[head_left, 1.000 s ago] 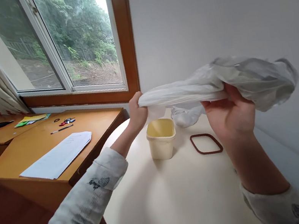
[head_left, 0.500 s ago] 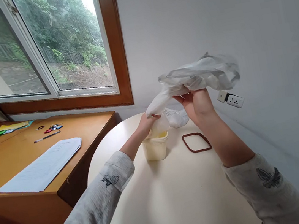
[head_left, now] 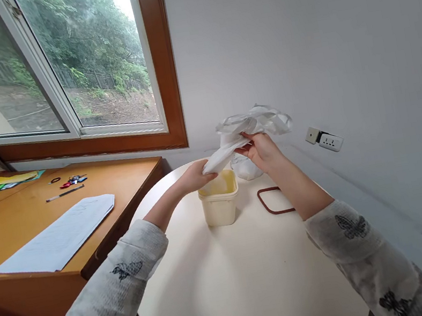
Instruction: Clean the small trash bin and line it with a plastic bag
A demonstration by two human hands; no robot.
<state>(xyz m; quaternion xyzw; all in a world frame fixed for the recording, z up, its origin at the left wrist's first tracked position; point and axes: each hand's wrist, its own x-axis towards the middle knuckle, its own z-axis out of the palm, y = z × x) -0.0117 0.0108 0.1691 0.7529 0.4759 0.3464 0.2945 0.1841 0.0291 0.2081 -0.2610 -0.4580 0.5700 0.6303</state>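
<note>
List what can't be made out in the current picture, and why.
In the head view:
Reddish-brown ring: right end hidden behind the right forearm.
Tub: inside bottom hidden by its front wall.
Table bag: partly hidden by the held bag and right hand.
Papers: writing too small.

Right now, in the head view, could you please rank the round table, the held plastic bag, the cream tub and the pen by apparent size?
1. Round table, partly hidden by the arms
2. Held plastic bag
3. Cream tub
4. Pen, a thin line on the desk
</note>
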